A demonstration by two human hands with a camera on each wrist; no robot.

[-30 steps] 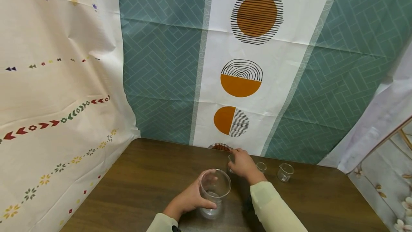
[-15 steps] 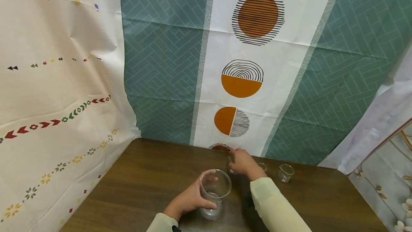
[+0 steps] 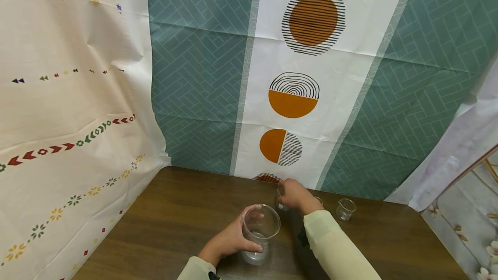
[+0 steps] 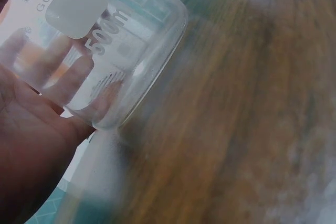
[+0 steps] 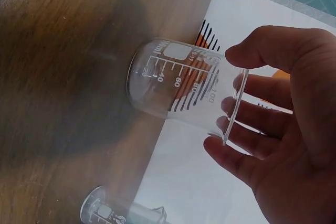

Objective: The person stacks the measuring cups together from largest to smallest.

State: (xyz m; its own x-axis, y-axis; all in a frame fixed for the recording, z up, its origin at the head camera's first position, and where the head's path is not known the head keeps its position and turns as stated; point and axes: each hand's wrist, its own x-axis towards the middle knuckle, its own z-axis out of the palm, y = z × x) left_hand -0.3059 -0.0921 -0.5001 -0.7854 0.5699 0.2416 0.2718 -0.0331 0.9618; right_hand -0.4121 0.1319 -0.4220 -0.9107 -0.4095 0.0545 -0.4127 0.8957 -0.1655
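Note:
A large clear glass beaker (image 3: 262, 224) stands near the front middle of the table in the head view. My left hand (image 3: 232, 236) grips its side, thumb toward the front. In the left wrist view, the beaker (image 4: 113, 45) carries a 500 ml mark, with fingers visible through the glass. Farther back, my right hand (image 3: 296, 195) holds a smaller glass beaker (image 3: 282, 205) by its rim. Through the right wrist view, this beaker (image 5: 176, 85) shows a scale up to 100, pinched between thumb and fingers (image 5: 247, 153). Whether its base touches the table is unclear.
Two small beakers stand at the back right: one beaker (image 3: 345, 209) in plain sight, another beaker (image 3: 319, 200) mostly hidden behind my right wrist. The brown wooden table (image 3: 186, 211) ends at a patterned cloth (image 3: 198, 98) behind and a cream cloth (image 3: 78, 141) on the left.
My right hand and forearm have shifted slightly to the right with the smaller beaker, covering more of the small beaker behind the wrist. My left hand and the large beaker stay in place.

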